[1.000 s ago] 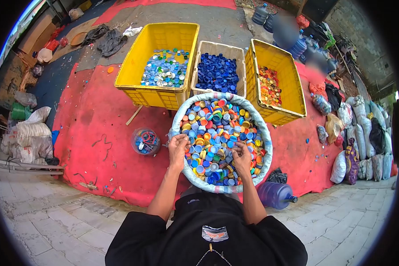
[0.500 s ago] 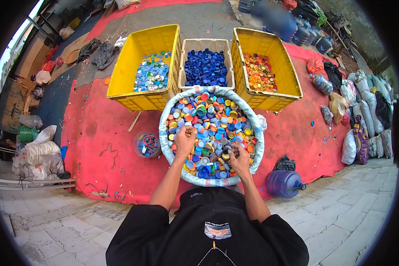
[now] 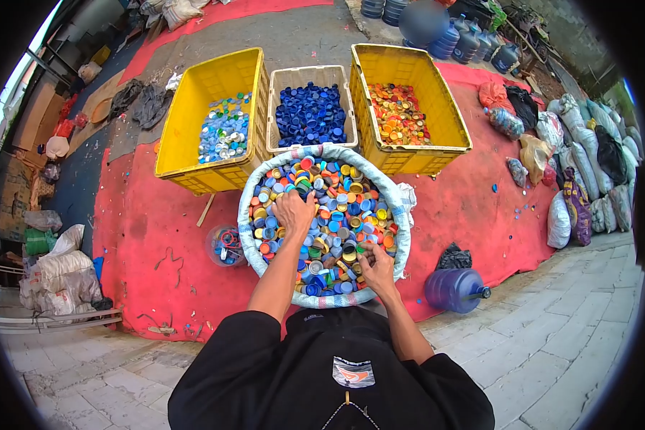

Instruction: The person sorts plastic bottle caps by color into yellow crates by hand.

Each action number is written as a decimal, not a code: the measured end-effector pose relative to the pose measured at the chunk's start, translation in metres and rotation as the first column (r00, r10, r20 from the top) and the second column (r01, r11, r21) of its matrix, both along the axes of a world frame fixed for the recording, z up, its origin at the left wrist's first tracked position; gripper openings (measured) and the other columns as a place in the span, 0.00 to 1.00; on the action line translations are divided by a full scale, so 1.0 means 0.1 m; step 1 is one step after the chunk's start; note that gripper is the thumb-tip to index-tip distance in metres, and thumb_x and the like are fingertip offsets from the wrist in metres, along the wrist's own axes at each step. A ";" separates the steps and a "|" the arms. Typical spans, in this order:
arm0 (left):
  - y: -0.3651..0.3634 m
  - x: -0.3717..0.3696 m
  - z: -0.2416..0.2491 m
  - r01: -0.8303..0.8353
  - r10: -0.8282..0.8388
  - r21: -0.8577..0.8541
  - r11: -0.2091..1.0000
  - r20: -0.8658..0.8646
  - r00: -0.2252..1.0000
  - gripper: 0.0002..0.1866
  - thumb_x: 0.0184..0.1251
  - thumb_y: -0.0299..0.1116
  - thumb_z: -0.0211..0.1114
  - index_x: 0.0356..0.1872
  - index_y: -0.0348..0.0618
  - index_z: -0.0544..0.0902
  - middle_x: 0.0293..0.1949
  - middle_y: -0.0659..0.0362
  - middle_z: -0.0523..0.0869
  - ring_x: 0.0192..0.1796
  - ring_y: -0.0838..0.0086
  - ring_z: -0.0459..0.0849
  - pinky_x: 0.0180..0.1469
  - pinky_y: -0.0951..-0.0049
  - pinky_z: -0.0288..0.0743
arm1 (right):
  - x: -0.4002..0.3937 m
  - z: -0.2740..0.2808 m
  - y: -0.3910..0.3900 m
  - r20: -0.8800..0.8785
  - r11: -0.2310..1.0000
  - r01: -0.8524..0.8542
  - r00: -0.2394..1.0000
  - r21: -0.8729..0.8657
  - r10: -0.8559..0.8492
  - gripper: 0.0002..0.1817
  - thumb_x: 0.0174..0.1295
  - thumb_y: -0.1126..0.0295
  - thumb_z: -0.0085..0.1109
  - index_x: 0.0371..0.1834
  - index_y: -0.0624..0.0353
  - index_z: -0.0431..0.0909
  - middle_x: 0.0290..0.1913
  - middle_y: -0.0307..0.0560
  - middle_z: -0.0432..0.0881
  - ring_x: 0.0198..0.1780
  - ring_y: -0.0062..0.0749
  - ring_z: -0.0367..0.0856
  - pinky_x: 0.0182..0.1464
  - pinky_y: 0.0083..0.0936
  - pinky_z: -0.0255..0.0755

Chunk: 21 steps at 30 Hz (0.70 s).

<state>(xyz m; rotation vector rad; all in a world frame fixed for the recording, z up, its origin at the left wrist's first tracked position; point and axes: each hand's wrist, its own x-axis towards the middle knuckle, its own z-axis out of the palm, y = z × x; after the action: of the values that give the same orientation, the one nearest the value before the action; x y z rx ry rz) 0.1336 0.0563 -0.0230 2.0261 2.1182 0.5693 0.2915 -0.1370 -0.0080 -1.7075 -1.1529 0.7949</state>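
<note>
A round tub with a pale cloth-wrapped rim [image 3: 401, 236] stands in front of me, full of mixed bottle caps [image 3: 337, 208] in blue, orange, yellow, white and green. My left hand [image 3: 294, 213] reaches into the left middle of the pile, its fingers closed at a dark blue bottle cap [image 3: 304, 190]. Over the right front of the pile is my right hand [image 3: 377, 266]. Its thumb and fingers pinch at a green bottle cap [image 3: 361, 249], and a dark cap lies beside them. The fingers partly hide what each hand grips.
Behind the tub stand a yellow crate [image 3: 172, 154] with light blue and white caps, a whitish crate [image 3: 272, 132] with dark blue caps, and another yellow crate [image 3: 448, 115] with orange and red caps. A clear bucket [image 3: 226, 246] is left, a large water jug [image 3: 455, 290] right.
My left hand has moved forward, deeper into the caps. My right hand stays near the right front, now at a green cap instead of a dark one. The view has shifted slightly.
</note>
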 end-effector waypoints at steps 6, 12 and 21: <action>0.04 0.06 0.01 -0.062 0.069 -0.126 0.990 0.048 0.996 0.25 0.55 0.53 0.70 0.36 0.36 0.85 0.37 0.48 0.86 0.46 0.55 0.82 0.50 0.49 0.67 | 0.08 -0.01 -0.02 0.002 1.000 0.013 1.000 -0.015 -0.013 0.13 0.58 0.76 0.62 0.46 0.67 0.79 0.28 0.46 0.82 0.26 0.23 0.79 0.29 0.22 0.73; -0.30 -0.04 -0.01 0.115 -0.101 -0.015 0.993 0.370 0.923 0.21 0.53 0.45 0.73 0.37 0.37 0.82 0.37 0.51 0.84 0.43 0.59 0.81 0.46 0.57 0.72 | 0.13 0.00 0.10 0.038 1.000 -0.002 0.999 -0.018 0.003 0.13 0.58 0.76 0.62 0.46 0.67 0.79 0.30 0.49 0.83 0.28 0.29 0.82 0.32 0.26 0.76; -1.28 -0.39 0.31 0.434 0.537 -0.368 0.822 0.754 -0.378 0.19 0.54 0.21 0.62 0.49 0.43 0.74 0.41 0.56 0.81 0.40 0.69 0.79 0.46 0.66 0.75 | 0.27 -0.16 0.80 0.394 1.000 0.014 0.919 0.013 -0.018 0.20 0.57 0.69 0.65 0.53 0.61 0.76 0.37 0.45 0.87 0.46 0.44 0.78 0.50 0.40 0.69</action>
<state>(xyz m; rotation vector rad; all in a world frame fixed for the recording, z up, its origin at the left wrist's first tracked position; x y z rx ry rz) 0.0942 -0.0719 0.0080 0.2188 0.7766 0.9561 0.3183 -0.0572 -0.0236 -1.9211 -1.4047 0.4398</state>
